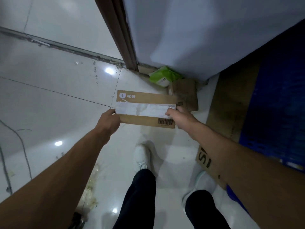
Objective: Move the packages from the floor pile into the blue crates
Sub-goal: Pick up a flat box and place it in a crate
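Left hand (109, 119) & right hand (179, 117) each grip one short end of the cardboard package (145, 103), held up left of the blue crate (272, 113); better keep it level & carry it right, over the crate wall, before release

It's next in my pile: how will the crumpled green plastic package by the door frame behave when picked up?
The crumpled green plastic package looks wrinkled and soft, so it will probably flop and sag rather than hold shape. Its smooth film may be slippery; pinching a fold seems safer. Weight cannot be judged.
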